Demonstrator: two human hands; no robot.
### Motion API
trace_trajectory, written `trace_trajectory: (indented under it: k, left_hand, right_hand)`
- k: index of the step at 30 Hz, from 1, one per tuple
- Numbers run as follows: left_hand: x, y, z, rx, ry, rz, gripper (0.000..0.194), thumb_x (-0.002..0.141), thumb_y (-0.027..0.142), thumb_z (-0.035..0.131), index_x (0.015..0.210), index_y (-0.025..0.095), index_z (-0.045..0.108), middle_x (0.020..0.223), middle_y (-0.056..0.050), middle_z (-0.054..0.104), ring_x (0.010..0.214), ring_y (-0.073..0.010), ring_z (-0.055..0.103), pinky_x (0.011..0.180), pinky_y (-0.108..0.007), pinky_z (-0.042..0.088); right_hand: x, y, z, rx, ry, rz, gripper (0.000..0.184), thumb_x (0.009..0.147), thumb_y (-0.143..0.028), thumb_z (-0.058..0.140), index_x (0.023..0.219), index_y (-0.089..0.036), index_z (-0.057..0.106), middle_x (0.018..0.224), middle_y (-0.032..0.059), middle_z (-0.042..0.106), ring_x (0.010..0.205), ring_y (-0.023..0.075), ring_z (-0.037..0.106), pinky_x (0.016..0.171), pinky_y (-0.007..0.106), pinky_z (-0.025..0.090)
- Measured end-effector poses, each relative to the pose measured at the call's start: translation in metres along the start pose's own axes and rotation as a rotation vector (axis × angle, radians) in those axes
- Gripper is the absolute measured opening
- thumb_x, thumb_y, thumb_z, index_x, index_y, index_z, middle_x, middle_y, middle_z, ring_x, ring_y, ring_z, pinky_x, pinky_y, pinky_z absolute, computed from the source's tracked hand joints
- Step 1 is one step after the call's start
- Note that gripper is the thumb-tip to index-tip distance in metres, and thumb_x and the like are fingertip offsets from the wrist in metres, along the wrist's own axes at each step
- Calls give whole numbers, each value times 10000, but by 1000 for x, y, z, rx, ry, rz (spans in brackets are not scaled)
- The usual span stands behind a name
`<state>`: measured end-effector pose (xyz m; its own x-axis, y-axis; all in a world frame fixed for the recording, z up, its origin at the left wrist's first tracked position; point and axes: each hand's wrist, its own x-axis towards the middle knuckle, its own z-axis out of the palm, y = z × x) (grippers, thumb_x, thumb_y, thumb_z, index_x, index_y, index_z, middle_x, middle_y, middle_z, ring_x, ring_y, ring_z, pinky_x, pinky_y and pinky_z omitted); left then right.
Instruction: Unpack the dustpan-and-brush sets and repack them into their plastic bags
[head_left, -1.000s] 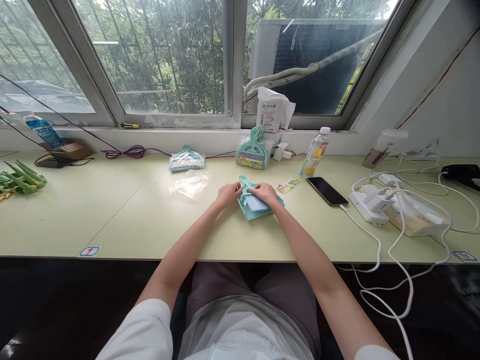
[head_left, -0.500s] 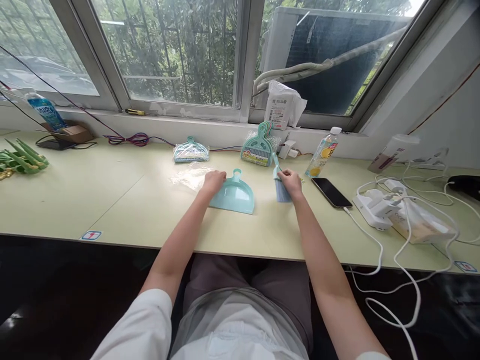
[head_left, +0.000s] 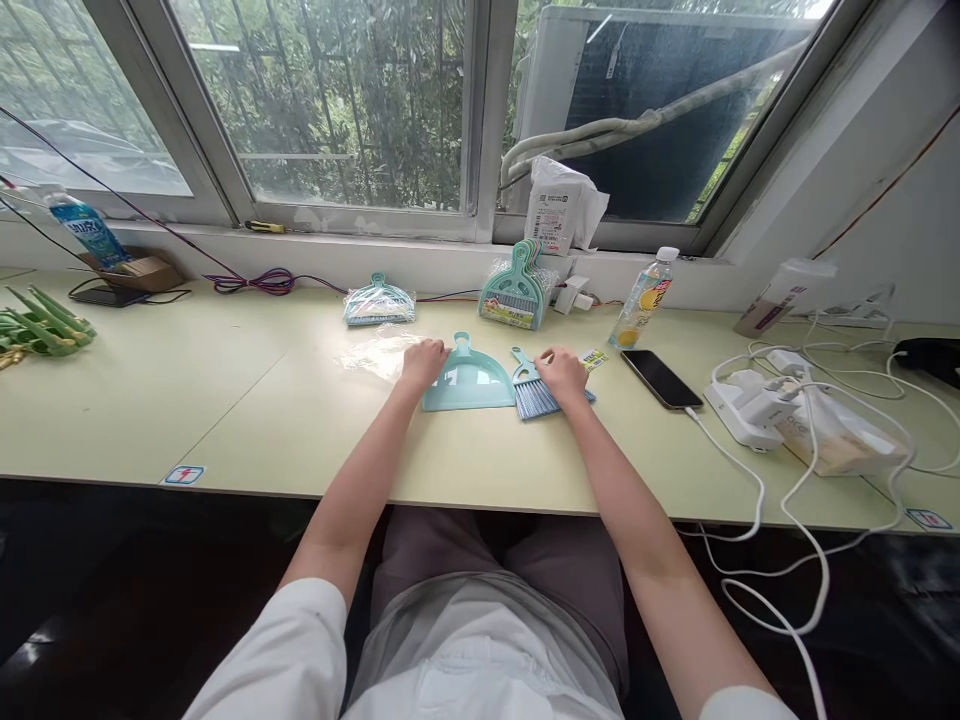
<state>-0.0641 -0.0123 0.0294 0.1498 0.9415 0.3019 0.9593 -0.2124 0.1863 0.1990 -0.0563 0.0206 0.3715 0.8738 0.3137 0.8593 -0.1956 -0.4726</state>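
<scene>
On the pale worktop (head_left: 262, 430), left hand (head_left: 424, 363) touches the dustpan (head_left: 474, 384), right hand (head_left: 562, 374) the brush (head_left: 534, 399); their grip I cannot tell. Both seem light, stiff; handles (head_left: 462, 343) suit holding.

Probably an office: a long desk (head_left: 465, 462) below windows (head_left: 352, 110) at twelve o'clock, phone (head_left: 661, 379) and power strip (head_left: 731, 410) around two.
</scene>
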Motion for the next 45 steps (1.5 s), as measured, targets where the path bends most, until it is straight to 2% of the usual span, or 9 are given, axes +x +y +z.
trace_trajectory:
  k: [6, 11, 17, 21, 23, 31, 36, 40, 45]
  left_hand:
    - [4, -21, -28, -281, 508, -353, 426, 982, 331, 238, 840, 190, 614, 775, -71, 650, 721, -201, 599, 612, -282, 359]
    - [7, -53, -35, -449, 610, -575, 411, 967, 305, 244, 765, 202, 586, 723, -52, 641, 697, -198, 584, 611, -285, 359]
    - [7, -46, -27, -387, 504, -465, 381, 957, 317, 276, 773, 211, 592, 752, -53, 650, 708, -201, 585, 620, -287, 370]
    - [2, -22, -19, -226, 240, -6, 252, 920, 349, 433, 805, 208, 607, 857, -68, 652, 850, -208, 591, 693, -278, 407]
    - [-2, -9, -13, -104, 116, 175, 195, 889, 360, 510, 863, 202, 621, 956, -98, 644, 1001, -243, 559, 740, -287, 424]
    - [-2, -1, -1, 152, -148, 102, 314, 918, 336, 412, 965, 157, 666, 963, -149, 664, 946, -275, 613, 763, -337, 434]
    - [-2, 0, -6, 154, -166, 123, 352, 905, 288, 374, 866, 162, 701, 891, -144, 682, 920, -275, 633, 738, -328, 419]
    - [-13, 23, -3, 130, -187, 185, 332, 884, 242, 385, 840, 139, 698, 916, -158, 679, 880, -268, 643, 714, -317, 410]
    - [-35, 65, 8, 14, -174, 306, 442, 965, 389, 304, 868, 170, 675, 898, -123, 685, 890, -234, 641, 748, -295, 407]
  right_hand:
    - [24, 43, -43, 403, 455, 509, 375, 901, -288, 261, 1015, -190, 604, 1014, 119, 670, 905, 232, 634, 667, 295, 429]
    - [26, 67, -62, 342, 648, 574, 339, 906, -290, 271, 1006, -208, 585, 1032, 116, 665, 940, 240, 634, 680, 298, 421]
    - [15, 33, -40, 169, 362, 265, 320, 902, -362, 356, 963, -215, 633, 923, 85, 690, 849, 228, 625, 697, 303, 413]
    - [5, 13, -12, 2, -81, -18, 299, 768, -490, 598, 850, -216, 688, 952, 96, 684, 934, 276, 591, 808, 383, 414]
    - [0, 6, -2, -91, -160, -101, 332, 722, -508, 651, 830, -199, 699, 1022, 140, 666, 1040, 332, 545, 889, 460, 371]
    - [0, 5, 0, -229, -231, -79, 293, 695, -439, 657, 813, -179, 725, 1006, 138, 658, 1069, 340, 526, 924, 482, 314]
    - [11, 16, -14, -17, -80, 4, 266, 708, -423, 630, 837, -212, 728, 998, 91, 659, 1026, 282, 548, 894, 404, 357]
    - [11, 9, -23, 140, 19, -115, 292, 749, -448, 613, 885, -209, 711, 992, 78, 635, 1016, 243, 536, 857, 331, 383]
    - [-11, -14, -17, 1, -165, -323, 232, 756, -449, 641, 825, -241, 717, 1022, 65, 626, 1068, 253, 498, 896, 363, 339]
